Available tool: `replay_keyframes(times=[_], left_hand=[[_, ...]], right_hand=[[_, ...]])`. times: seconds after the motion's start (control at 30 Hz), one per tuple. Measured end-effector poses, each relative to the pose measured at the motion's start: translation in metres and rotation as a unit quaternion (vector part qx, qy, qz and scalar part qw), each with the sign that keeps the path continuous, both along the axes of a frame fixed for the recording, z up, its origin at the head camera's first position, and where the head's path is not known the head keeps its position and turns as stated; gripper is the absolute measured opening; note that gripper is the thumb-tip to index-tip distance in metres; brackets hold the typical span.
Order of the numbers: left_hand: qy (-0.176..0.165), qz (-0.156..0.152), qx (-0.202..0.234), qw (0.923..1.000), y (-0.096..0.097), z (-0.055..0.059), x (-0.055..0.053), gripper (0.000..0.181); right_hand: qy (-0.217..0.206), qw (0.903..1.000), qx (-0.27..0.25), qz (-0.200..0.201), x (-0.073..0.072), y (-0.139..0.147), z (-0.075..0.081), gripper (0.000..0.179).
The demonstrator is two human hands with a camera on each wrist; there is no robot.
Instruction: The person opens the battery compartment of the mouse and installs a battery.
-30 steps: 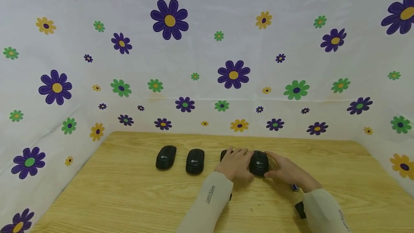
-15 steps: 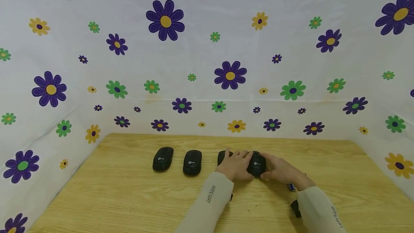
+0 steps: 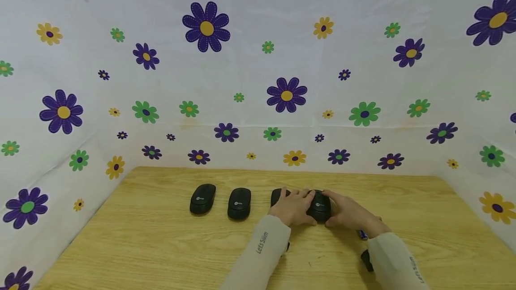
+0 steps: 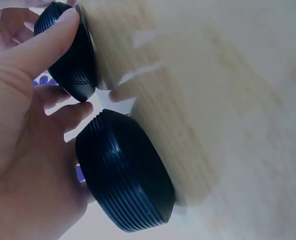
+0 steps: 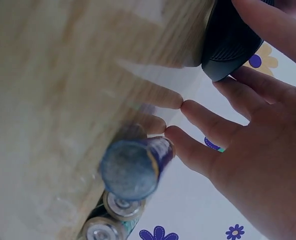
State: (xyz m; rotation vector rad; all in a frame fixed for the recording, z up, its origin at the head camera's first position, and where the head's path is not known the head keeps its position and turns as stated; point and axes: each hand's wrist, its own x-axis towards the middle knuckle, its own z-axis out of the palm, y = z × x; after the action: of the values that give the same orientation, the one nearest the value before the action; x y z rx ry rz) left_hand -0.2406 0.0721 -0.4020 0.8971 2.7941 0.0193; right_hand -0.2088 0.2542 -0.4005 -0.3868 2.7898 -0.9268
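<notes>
Four-in-a-row style, several black computer mice lie near the back of the wooden table. Both hands hold the rightmost mouse [image 3: 319, 206], which stays on the tabletop. My left hand [image 3: 293, 207] touches its left side, with the thumb [image 4: 53, 45] against the mouse in the left wrist view. That hand's fingers partly cover a neighbouring mouse [image 3: 278, 195]; its ribbed end [image 4: 125, 175] shows close to the palm. On the right side, my right hand [image 3: 352, 211] spans the mouse with thumb and fingers. Its other fingers touch or nearly touch the tabletop.
Two more mice, one at the far left [image 3: 203, 199] and one beside it [image 3: 239, 203], lie apart. Behind the right wrist are batteries [image 5: 130, 170] and a small black piece [image 3: 367, 261]. Another dark piece [image 3: 288, 247] peeks past the left sleeve. A flowered cloth [image 3: 242, 66] encloses the table.
The head view has shifted a little, so everything sits slightly further left in it. Both hands stay on the rightmost mouse, with little visible movement.
</notes>
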Motion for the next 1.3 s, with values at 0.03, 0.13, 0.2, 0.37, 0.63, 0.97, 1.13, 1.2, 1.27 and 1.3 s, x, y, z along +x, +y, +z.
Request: replay_keyframes(times=[0.03,0.13,0.2,0.37,0.63,0.97,1.13,1.2,1.27,1.3], left_hand=[[-0.003,-0.001,0.000,1.0000,-0.001,0.000,0.000,0.081],[-0.014,-0.004,0.003,0.9999,-0.003,0.000,0.001,0.080],[-0.019,-0.007,0.009,0.9998,-0.005,0.000,0.000,0.079],[-0.018,-0.018,0.036,0.9990,-0.010,0.002,-0.002,0.072],[-0.025,-0.030,0.096,0.9946,-0.016,-0.001,-0.010,0.058],[-0.024,-0.026,0.188,0.9816,-0.016,0.001,-0.011,0.050],[-0.028,-0.030,0.265,0.9635,-0.014,0.007,-0.012,0.039],[-0.020,-0.029,0.285,0.9580,-0.013,0.009,-0.012,0.036],[-0.017,-0.026,0.299,0.9538,-0.013,0.011,-0.011,0.035],[-0.019,-0.025,0.306,0.9516,-0.012,0.012,-0.010,0.035]], right_hand=[[-0.002,1.0000,0.000,0.000,0.000,0.000,0.000,0.079],[-0.006,1.0000,0.002,0.004,0.001,0.000,0.001,0.079],[-0.011,0.9999,0.001,0.004,0.001,0.000,0.002,0.079],[-0.029,0.9994,-0.020,0.007,0.002,0.004,0.002,0.077],[-0.041,0.9970,-0.059,0.028,0.004,0.009,0.004,0.071],[-0.012,0.9932,-0.108,0.044,0.002,0.011,0.004,0.056],[-0.017,0.9814,-0.180,0.065,0.004,0.012,0.012,0.052],[-0.026,0.9764,-0.206,0.061,0.003,0.012,0.016,0.052],[-0.030,0.9725,-0.224,0.058,0.003,0.012,0.019,0.052],[-0.031,0.9707,-0.231,0.057,0.003,0.012,0.020,0.051]])
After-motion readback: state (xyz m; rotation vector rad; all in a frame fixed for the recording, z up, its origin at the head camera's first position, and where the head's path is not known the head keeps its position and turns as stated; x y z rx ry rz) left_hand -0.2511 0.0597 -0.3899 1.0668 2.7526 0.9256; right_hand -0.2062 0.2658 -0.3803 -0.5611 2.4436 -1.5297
